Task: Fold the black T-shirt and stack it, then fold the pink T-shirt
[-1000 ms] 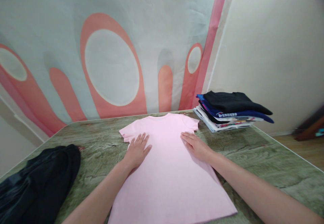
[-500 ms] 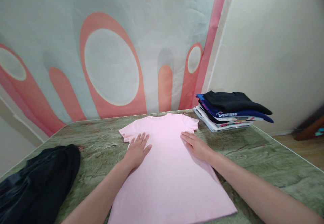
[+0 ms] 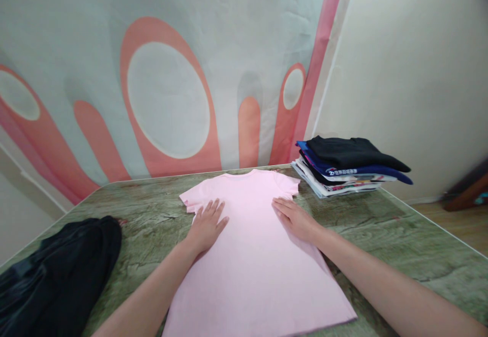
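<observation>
A pink short-sleeved T-shirt [image 3: 247, 261] lies spread flat in front of me, its neckline at the far side and its hem toward me. My left hand [image 3: 207, 227] rests palm down on the shirt's left side below the sleeve, fingers slightly spread. On the opposite side, my right hand [image 3: 295, 218] lies flat on the fabric just under the right sleeve, fingers stretched out. Neither hand grips the cloth. Part of the shirt's left edge is hidden beneath my left hand and forearm.
The shirt is on a wood-patterned table [image 3: 152, 205]. At the back right stands a stack of folded clothes [image 3: 346, 166], black on top. A dark heap of clothing [image 3: 64, 271] lies at the left. A wall with a printed backdrop [image 3: 229, 72] rises behind the table.
</observation>
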`<state>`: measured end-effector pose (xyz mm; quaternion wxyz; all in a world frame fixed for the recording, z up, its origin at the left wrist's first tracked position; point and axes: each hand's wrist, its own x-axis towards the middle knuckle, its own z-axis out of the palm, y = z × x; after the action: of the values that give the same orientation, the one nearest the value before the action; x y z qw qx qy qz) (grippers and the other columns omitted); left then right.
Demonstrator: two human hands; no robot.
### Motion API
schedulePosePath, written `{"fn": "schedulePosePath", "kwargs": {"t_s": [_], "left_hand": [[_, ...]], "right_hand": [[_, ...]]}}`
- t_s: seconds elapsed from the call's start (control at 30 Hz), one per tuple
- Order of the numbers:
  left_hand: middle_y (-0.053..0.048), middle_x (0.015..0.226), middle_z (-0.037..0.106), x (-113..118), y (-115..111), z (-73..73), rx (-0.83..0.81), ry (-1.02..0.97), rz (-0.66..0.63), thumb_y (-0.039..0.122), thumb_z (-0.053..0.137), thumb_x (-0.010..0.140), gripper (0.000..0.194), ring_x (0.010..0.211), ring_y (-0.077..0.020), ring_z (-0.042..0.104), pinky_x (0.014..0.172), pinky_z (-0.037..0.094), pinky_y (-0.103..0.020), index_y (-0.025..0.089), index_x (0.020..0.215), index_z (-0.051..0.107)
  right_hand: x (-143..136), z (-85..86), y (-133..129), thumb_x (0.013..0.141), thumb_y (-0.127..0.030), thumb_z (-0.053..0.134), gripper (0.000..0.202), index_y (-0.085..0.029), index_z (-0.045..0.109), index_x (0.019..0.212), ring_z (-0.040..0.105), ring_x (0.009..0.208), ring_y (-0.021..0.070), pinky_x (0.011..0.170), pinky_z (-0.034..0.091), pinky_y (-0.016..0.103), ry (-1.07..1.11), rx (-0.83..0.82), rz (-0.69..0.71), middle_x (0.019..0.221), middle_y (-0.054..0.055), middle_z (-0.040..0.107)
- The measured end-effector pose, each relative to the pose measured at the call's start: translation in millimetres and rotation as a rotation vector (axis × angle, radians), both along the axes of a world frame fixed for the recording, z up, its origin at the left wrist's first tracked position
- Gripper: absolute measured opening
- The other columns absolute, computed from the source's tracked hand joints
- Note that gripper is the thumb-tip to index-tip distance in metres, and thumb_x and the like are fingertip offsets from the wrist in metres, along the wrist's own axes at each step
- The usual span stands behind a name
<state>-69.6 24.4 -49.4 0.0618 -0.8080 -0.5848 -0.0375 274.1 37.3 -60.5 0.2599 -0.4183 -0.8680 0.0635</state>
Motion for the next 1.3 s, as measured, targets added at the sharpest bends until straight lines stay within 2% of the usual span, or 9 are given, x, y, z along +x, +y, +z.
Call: {"fn": "schedulePosePath", "kwargs": {"t_s": [0.17, 0.3, 0.47, 0.53, 0.6, 0.73, 0.83, 0.97, 1.3], "left_hand": [[-0.008, 0.155, 0.021, -0.6, 0.2, -0.4, -0.012, -0.002, 0.012, 0.05, 0.025, 0.097, 0.058, 0.142, -0.0268, 0.019, 0.112, 0.018, -0.048, 0.021, 0.147, 0.03], [-0.01, 0.155, 0.018, 3.7, -7.4, 10.5, -0.014, -0.051, -0.009, 0.048, 0.027, 0.097, 0.059, 0.143, -0.0273, 0.016, 0.112, 0.019, -0.049, 0.018, 0.148, 0.027], [-0.005, 0.157, 0.015, 26.2, -30.1, 34.6, -0.057, -0.109, -0.266, 0.044, 0.031, 0.097, 0.055, 0.144, -0.0225, 0.01, 0.114, 0.016, -0.045, 0.025, 0.148, 0.025], [-0.003, 0.157, 0.016, 35.7, -37.6, 38.5, -0.132, -0.098, -0.366, 0.047, 0.031, 0.097, 0.054, 0.144, -0.0226, 0.01, 0.114, 0.012, -0.047, 0.03, 0.148, 0.024], [-0.002, 0.156, 0.016, 41.8, -41.6, 38.0, -0.196, -0.083, -0.402, 0.051, 0.029, 0.097, 0.055, 0.144, -0.0237, 0.011, 0.114, 0.009, -0.05, 0.033, 0.149, 0.02], [0.0, 0.157, 0.012, 44.2, -41.5, 33.7, -0.24, -0.074, -0.402, 0.055, 0.024, 0.097, 0.056, 0.144, -0.0242, 0.01, 0.114, 0.005, -0.052, 0.037, 0.149, 0.015], [0.0, 0.157, 0.01, 43.2, -39.9, 33.4, -0.251, -0.079, -0.407, 0.056, 0.023, 0.097, 0.057, 0.144, -0.0237, 0.008, 0.114, 0.002, -0.053, 0.037, 0.149, 0.011], [0.0, 0.157, 0.01, 43.4, -39.5, 35.0, -0.264, -0.09, -0.415, 0.056, 0.024, 0.097, 0.058, 0.144, -0.0237, 0.009, 0.114, 0.001, -0.052, 0.036, 0.149, 0.011], [0.001, 0.156, 0.015, 37.8, -35.3, 32.9, -0.265, -0.111, -0.391, 0.056, 0.026, 0.096, 0.055, 0.144, -0.0235, 0.01, 0.114, 0.004, -0.051, 0.038, 0.148, 0.017]], "right_hand": [[-0.4, 1.5, 0.0, 0.092, -0.021, 0.038, 0.044, -0.02, 0.049, 0.135, 0.042, 0.13, 0.022, 0.108, 0.032, 0.048, 0.004, -0.008, -0.001, 0.14, 0.008, 0.049], [-1.1, 3.4, -1.5, 0.093, -0.022, 0.038, 0.044, -0.019, 0.05, 0.134, 0.042, 0.13, 0.0219, 0.108, 0.032, 0.047, 0.004, -0.011, -0.005, 0.139, 0.009, 0.049], [0.6, 4.1, -1.0, 0.093, -0.022, 0.038, 0.043, -0.019, 0.049, 0.135, 0.042, 0.13, 0.0224, 0.109, 0.032, 0.048, -0.004, -0.021, -0.006, 0.14, 0.009, 0.049], [-0.3, 7.5, -3.7, 0.094, -0.022, 0.037, 0.043, -0.018, 0.049, 0.135, 0.041, 0.131, 0.0225, 0.109, 0.032, 0.048, -0.012, -0.028, -0.009, 0.14, 0.01, 0.048], [-4.8, 14.4, -11.0, 0.095, -0.024, 0.036, 0.044, -0.018, 0.046, 0.137, 0.037, 0.134, 0.0227, 0.109, 0.031, 0.047, -0.009, -0.02, -0.013, 0.143, 0.01, 0.044], [-23.8, 31.4, -35.3, 0.096, -0.031, 0.037, 0.051, -0.019, 0.031, 0.146, 0.02, 0.141, 0.0218, 0.115, 0.021, 0.046, -0.034, 0.0, 0.064, 0.152, 0.008, 0.029], [-36.8, 36.2, -49.0, 0.095, -0.043, 0.039, 0.059, -0.022, 0.024, 0.149, 0.014, 0.143, 0.0231, 0.115, 0.016, 0.048, -0.126, -0.082, 0.17, 0.154, 0.007, 0.024], [-41.6, 32.2, -50.2, 0.094, -0.049, 0.04, 0.061, -0.026, 0.022, 0.149, 0.019, 0.142, 0.0241, 0.115, 0.013, 0.05, -0.177, -0.174, 0.194, 0.153, 0.006, 0.026], [-34.8, 31.1, -41.7, 0.096, -0.041, 0.04, 0.05, -0.032, 0.033, 0.145, 0.027, 0.139, 0.0205, 0.114, 0.018, 0.047, -0.14, -0.155, 0.176, 0.149, 0.002, 0.035]]}}
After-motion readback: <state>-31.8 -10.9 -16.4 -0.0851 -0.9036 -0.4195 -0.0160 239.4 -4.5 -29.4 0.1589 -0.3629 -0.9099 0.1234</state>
